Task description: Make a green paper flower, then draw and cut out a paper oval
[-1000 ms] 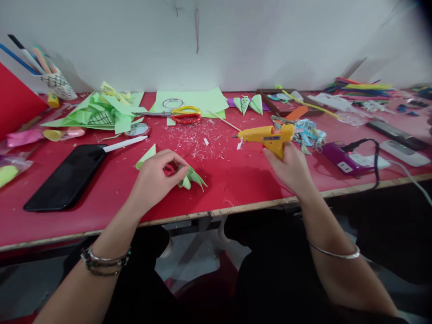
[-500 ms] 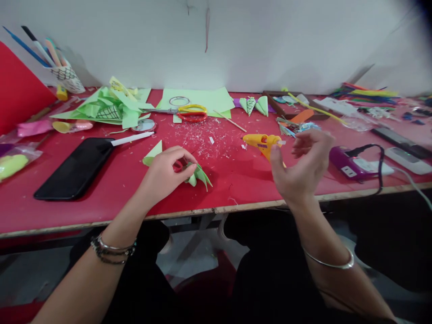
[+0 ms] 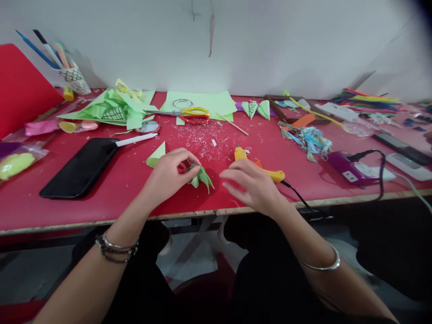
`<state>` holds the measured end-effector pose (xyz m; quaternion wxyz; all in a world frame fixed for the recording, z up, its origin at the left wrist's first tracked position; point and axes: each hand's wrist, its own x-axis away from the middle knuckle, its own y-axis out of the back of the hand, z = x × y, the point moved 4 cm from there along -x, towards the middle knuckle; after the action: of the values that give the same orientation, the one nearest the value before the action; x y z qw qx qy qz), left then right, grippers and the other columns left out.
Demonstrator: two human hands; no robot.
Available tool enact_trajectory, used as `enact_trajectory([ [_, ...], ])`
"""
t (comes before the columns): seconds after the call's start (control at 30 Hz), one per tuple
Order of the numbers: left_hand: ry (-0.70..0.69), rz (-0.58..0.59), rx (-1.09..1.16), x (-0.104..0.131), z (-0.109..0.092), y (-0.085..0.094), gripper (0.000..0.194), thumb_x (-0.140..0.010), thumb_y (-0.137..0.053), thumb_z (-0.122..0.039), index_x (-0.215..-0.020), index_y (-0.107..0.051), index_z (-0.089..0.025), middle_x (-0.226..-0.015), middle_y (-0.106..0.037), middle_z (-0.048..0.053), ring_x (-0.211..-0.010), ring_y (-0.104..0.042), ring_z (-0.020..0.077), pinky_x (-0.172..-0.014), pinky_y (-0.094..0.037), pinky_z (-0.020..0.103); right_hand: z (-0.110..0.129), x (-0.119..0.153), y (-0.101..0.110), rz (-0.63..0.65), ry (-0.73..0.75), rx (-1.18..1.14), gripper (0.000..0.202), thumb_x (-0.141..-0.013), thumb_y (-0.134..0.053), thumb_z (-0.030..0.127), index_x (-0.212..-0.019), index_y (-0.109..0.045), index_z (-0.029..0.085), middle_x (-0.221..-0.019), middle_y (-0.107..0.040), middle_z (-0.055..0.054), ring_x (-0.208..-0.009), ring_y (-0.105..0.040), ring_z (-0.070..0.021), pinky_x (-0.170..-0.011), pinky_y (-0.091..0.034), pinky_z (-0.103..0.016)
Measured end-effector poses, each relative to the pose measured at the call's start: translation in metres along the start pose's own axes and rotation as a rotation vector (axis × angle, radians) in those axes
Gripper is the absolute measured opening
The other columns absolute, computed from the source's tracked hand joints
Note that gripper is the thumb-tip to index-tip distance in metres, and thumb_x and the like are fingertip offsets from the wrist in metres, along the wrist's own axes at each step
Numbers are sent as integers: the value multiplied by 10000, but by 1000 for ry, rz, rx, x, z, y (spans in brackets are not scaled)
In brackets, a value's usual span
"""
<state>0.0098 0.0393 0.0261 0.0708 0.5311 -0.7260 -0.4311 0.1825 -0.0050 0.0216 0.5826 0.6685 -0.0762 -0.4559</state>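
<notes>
Between the thumb and fingers of my left hand (image 3: 173, 175) is a folded green paper piece (image 3: 203, 179), low over the red tabletop. Another green paper cone (image 3: 156, 155) lies just behind that hand, partly covered by it. My right hand (image 3: 251, 182) hovers to the right of the held paper, fingers apart and nothing in them. Beyond its knuckles lies a yellow hot glue gun (image 3: 276, 175) on its side, nozzle toward the wall, its middle hidden by the hand. The gun's black cord runs over the front edge.
A black phone (image 3: 81, 168) lies at left with a white pen (image 3: 137, 139) against it. Scissors (image 3: 192, 114), a thin stick (image 3: 232, 123) and green paper sheets (image 3: 202, 99) are at the back. A purple power socket (image 3: 353, 167) stands right, near blue tassels (image 3: 312, 141).
My right hand has let go of the glue gun, now lying flat and turned, and has moved left toward the paper piece. My left hand keeps its hold in nearly the same place.
</notes>
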Motion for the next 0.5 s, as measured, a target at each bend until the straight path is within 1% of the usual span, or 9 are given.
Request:
enact_trajectory([
  [0.07,-4,-3,0,0,0,0,77,-787,-531,-207,-768,-592,-164,-791,-606,18,-724,-558,119,-657,-454,233,-3,-1,-4,123,-6,8,187,-876,-401,191,-946,-574,210,-874,-552,-59,-784,-520,-178,-703,-439,-323],
  [0.1,-6,-6,1,0,0,0,79,-788,-529,-208,-767,-592,-164,-793,-606,18,-723,-558,119,-657,-453,234,-8,1,-2,143,-51,28,200,-858,-403,165,-962,-570,201,-894,-553,-68,-800,-523,-189,-718,-440,-338],
  [0.13,-9,-8,4,0,0,0,81,-789,-528,-207,-767,-593,-163,-793,-607,17,-721,-557,118,-658,-452,234,-15,4,1,144,-115,39,230,-825,-414,131,-999,-553,187,-933,-552,-81,-843,-525,-205,-747,-441,-355],
  [0.2,-9,-6,14,0,0,1,86,-791,-524,-204,-764,-593,-162,-788,-605,15,-713,-555,116,-656,-448,233,-34,15,10,142,-306,51,327,-743,-443,85,-1054,-508,159,-998,-540,-104,-946,-514,-241,-816,-435,-390],
  [0.23,-6,-1,19,0,0,1,87,-791,-524,-204,-762,-595,-162,-784,-603,15,-708,-553,115,-652,-446,233,-43,22,12,181,-368,74,352,-722,-467,102,-1068,-496,156,-1029,-534,-112,-1002,-498,-266,-848,-424,-417],
  [0.27,-3,4,25,0,0,1,89,-792,-524,-204,-761,-596,-162,-780,-600,14,-704,-551,113,-648,-444,232,-51,29,14,230,-395,72,377,-705,-497,132,-1082,-490,157,-1063,-528,-118,-1032,-490,-283,-877,-410,-439],
  [0.33,3,12,39,1,-1,2,89,-794,-523,-202,-760,-597,-164,-779,-597,14,-700,-549,111,-645,-442,232,-64,40,13,296,-445,13,388,-735,-503,198,-1120,-467,167,-1098,-521,-118,-1036,-510,-274,-882,-416,-438],
  [0.4,8,16,50,1,-1,2,87,-794,-523,-196,-758,-595,-165,-776,-594,15,-696,-547,109,-645,-443,234,-74,46,11,272,-480,-21,325,-785,-466,246,-1102,-473,173,-1077,-546,-114,-1021,-528,-264,-885,-414,-441],
  [0.5,14,16,51,1,-1,2,85,-796,-523,-191,-756,-593,-166,-773,-590,15,-697,-543,107,-647,-442,234,-89,48,7,152,-530,-94,282,-829,-431,321,-1061,-485,169,-1059,-563,-112,-1024,-521,-253,-898,-396,-438],
])
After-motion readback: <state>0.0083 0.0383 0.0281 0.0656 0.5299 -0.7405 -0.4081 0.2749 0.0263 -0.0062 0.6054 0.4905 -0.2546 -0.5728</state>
